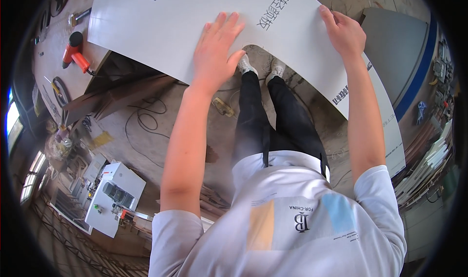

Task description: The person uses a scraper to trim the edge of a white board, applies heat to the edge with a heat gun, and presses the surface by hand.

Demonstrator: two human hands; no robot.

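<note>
A large white panel with dark printing stretches across the top of the view and curves down the right side. Its near edge has a rounded cutout in front of my legs. My left hand lies flat on the panel beside this cutout, fingers outstretched and thumb apart. At the panel's far right edge, my right hand is closed round the rim, the thumb near the top face. The fingers under it are partly hidden.
An orange and black heat gun lies on a worktop at the left. Dark boards and a looped cable are below it. A grey sheet with a blue edge stands at the right. A white machine table sits lower left.
</note>
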